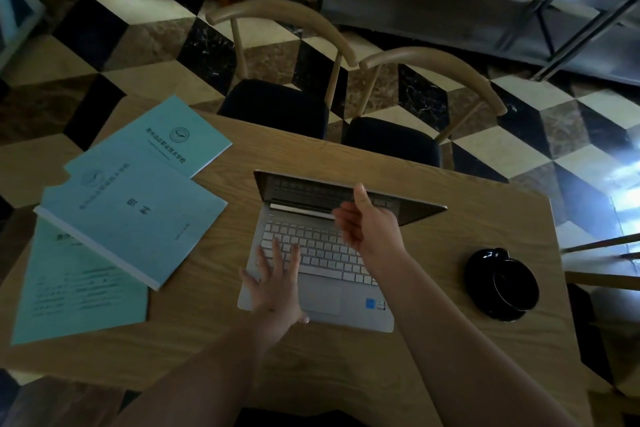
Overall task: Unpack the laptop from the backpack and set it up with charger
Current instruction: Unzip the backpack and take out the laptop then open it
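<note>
Teal booklets (138,218) lie at the left of the bench (450,340). The left hand (275,288) rests flat and released on the silver laptop (322,274) at mid-bench, steadying its base. The right hand (370,222) grasps the screen's top edge, lid half raised. A black cup (502,284) sits right. No charger shows; fetching it likely comes next.

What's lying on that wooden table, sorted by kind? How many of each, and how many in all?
Laptop: 1, lid partly raised, left hand flat on its base, right hand at the lid edge.
Teal booklets and papers: 3, overlapping.
Black cup on black saucer: 1 set.
Total: 5 things on the table.
</note>
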